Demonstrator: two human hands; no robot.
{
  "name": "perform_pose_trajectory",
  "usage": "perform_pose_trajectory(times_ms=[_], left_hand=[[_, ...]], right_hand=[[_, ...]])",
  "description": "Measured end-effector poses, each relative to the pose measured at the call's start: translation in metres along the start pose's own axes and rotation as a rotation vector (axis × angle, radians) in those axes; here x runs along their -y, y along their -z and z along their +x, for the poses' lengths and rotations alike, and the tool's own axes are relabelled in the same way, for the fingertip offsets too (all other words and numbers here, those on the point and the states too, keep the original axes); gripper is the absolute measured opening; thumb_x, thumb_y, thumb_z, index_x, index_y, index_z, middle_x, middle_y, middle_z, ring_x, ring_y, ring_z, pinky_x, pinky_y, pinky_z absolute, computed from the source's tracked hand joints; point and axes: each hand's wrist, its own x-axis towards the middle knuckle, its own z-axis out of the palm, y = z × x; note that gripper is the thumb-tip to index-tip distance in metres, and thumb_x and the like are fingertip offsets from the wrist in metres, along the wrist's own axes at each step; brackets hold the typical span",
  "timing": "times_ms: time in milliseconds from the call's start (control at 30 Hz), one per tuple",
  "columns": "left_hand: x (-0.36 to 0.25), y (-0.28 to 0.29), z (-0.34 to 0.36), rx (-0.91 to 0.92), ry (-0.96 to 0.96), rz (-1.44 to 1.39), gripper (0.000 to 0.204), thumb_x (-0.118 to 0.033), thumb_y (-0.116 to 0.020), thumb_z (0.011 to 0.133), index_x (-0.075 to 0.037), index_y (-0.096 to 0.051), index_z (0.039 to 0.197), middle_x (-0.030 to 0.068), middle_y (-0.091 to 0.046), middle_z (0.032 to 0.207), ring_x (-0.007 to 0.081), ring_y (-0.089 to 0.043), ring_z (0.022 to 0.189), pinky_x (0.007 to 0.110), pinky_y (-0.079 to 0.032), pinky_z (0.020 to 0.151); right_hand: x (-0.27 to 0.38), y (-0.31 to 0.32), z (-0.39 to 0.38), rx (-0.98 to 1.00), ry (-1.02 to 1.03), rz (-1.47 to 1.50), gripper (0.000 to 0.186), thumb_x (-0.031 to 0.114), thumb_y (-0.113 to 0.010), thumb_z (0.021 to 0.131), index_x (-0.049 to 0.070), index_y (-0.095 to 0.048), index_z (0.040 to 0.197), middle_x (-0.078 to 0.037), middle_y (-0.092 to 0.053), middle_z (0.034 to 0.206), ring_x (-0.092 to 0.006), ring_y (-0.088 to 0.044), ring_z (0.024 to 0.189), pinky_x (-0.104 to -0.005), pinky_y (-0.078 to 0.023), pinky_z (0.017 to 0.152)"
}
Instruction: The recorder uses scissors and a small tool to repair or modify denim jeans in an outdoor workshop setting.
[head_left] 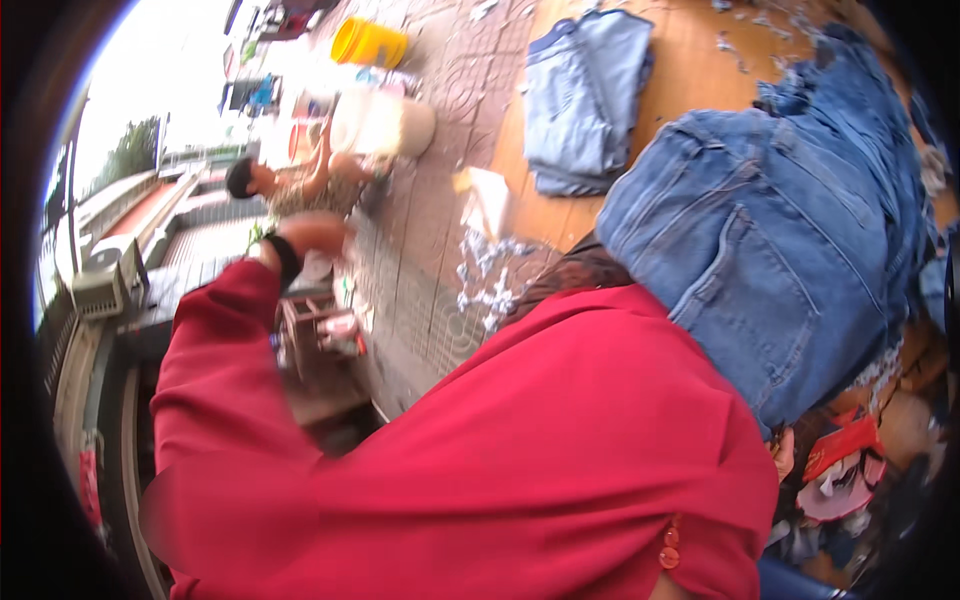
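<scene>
My left hand (320, 235), smeared by motion, is raised at upper left, a black band round its wrist and my red sleeve below. What it holds, if anything, is unclear. A small part of my right hand (785, 450) shows beside my red clothing, at the lower edge of large blue jeans (760, 250) on the right; its fingers are mostly hidden. Folded lighter jeans (585, 110) lie on an orange wooden board (680, 70). A red-and-pink item (840, 470) lies below the large jeans.
A person (300, 190) works near a cream container (385, 125); beyond is a yellow bucket (365, 40). Fluffy scraps (485, 280) and a pale piece (488, 200) lie on the paving (400, 320). A small wooden stand (305, 330) and an air-conditioner unit (100, 285) are at left.
</scene>
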Motion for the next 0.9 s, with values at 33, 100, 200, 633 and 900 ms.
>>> perform_pose_trajectory(times_ms=[33, 100, 200, 633, 900], left_hand=[[-0.006, 0.032, 0.002, -0.050, 0.030, -0.003, 0.043, -0.032, -0.061, 0.077, -0.005, -0.057, 0.110, 0.0133, -0.062, 0.096, 0.0267, -0.061, 0.086, 0.036, -0.046, 0.076], [-0.045, 0.075, -0.007, -0.679, -0.088, -0.194, 0.037, -0.021, -0.060, 0.079, -0.005, -0.052, 0.112, 0.0138, -0.060, 0.095, 0.0250, -0.060, 0.084, 0.034, -0.047, 0.075], [-0.113, 0.128, -0.009, -0.745, -0.228, -0.600, 0.044, -0.014, -0.062, 0.079, -0.007, -0.048, 0.120, 0.0099, -0.060, 0.100, 0.0203, -0.058, 0.088, 0.031, -0.047, 0.080], [-0.135, 0.110, -0.043, -0.129, -0.495, -1.156, 0.035, -0.029, -0.039, 0.097, 0.000, -0.051, 0.080, 0.0077, -0.061, 0.067, 0.0124, -0.059, 0.055, 0.023, -0.046, 0.053], [-0.144, 0.083, -0.129, 0.414, -0.253, -1.127, 0.024, -0.019, -0.049, 0.092, -0.001, -0.055, 0.077, 0.0057, -0.060, 0.064, 0.0094, -0.054, 0.049, 0.021, -0.043, 0.045]], right_hand=[[-0.012, -0.002, 0.002, -0.046, 0.046, -0.006, 0.025, -0.009, -0.041, 0.076, 0.000, -0.052, 0.096, 0.001, -0.049, 0.074, -0.0067, -0.045, 0.066, -0.0208, -0.039, 0.059], [-0.015, 0.000, 0.011, -0.024, 0.042, -0.002, 0.026, -0.010, -0.041, 0.076, -0.001, -0.052, 0.096, 0.001, -0.050, 0.075, -0.0067, -0.045, 0.067, -0.0207, -0.039, 0.060], [-0.005, 0.003, 0.014, 0.027, 0.010, -0.033, 0.026, -0.010, -0.040, 0.075, -0.001, -0.053, 0.097, 0.001, -0.051, 0.077, -0.0068, -0.045, 0.068, -0.0205, -0.039, 0.062], [0.000, 0.009, 0.009, 0.118, -0.075, -0.090, 0.029, -0.010, -0.040, 0.076, -0.003, -0.054, 0.100, 0.001, -0.055, 0.084, -0.0069, -0.047, 0.075, -0.0203, -0.040, 0.069], [0.021, 0.000, 0.008, 0.143, 0.011, -0.054, 0.006, 0.003, -0.055, 0.082, 0.001, -0.053, 0.087, 0.002, -0.049, 0.070, -0.0043, -0.041, 0.060, -0.0212, -0.036, 0.051]])
